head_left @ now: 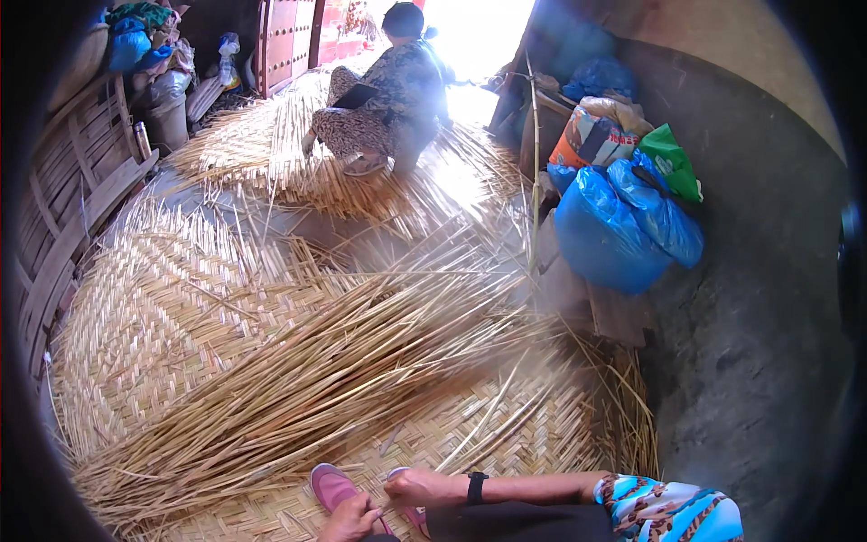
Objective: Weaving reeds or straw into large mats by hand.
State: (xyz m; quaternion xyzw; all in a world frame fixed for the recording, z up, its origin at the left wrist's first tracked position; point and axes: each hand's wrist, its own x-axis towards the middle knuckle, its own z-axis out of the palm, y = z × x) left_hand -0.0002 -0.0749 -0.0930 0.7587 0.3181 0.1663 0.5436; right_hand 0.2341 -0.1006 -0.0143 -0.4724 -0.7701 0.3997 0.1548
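Two hands, the left hand (349, 520) and the right hand (413, 489), have two pink shoes (331, 487) just beside them and one black wristband (476, 488) on the right wrist. Beyond the hands are one long stalk heap (334, 379), one squatting co-worker (397, 86) and, rightward, one green bag (670, 161).

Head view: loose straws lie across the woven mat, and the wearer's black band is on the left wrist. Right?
Wrong wrist: the head view shows the black band on the wrist of the right hand. The loose straws do lie across the woven mat.
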